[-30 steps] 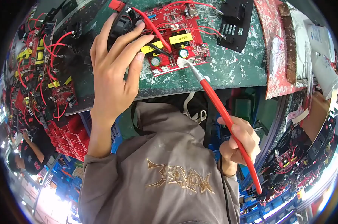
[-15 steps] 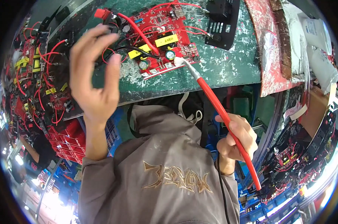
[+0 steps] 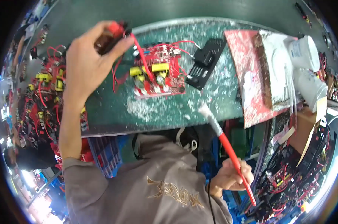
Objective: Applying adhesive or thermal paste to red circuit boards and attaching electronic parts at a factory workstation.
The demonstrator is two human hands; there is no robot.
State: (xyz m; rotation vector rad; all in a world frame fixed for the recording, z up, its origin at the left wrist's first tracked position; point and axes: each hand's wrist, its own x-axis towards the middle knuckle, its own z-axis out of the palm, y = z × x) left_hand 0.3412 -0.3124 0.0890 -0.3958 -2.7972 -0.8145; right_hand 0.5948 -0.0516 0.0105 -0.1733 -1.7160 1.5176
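Note:
A red circuit board (image 3: 162, 58) with yellow-wrapped transformers and round capacitors lies on the green worktop (image 3: 109, 114). White paste shows along its near edge. My left hand (image 3: 81, 61) is closed around a red and black end piece (image 3: 116, 30), at the board's far left corner. A thick red cable (image 3: 141, 53) runs from that piece down to the board. In my right hand (image 3: 234, 174) is a paintbrush (image 3: 228, 145) with a long red handle. Its white-coated tip is raised, apart from the board, to the near right of it.
Thin red wires join the board to a slotted black panel (image 3: 205, 63). Several circuit boards (image 3: 42, 108) are piled at the left. On the right lie a paste-smeared red sheet (image 3: 234, 46), a brown-edged white tray (image 3: 265, 71) and white tubs (image 3: 305, 56). White smears mark the worktop.
My left hand has gone from open beside the board to gripping the red and black end piece. The brush tip has come off the board, toward me and right. The whole view has shifted.

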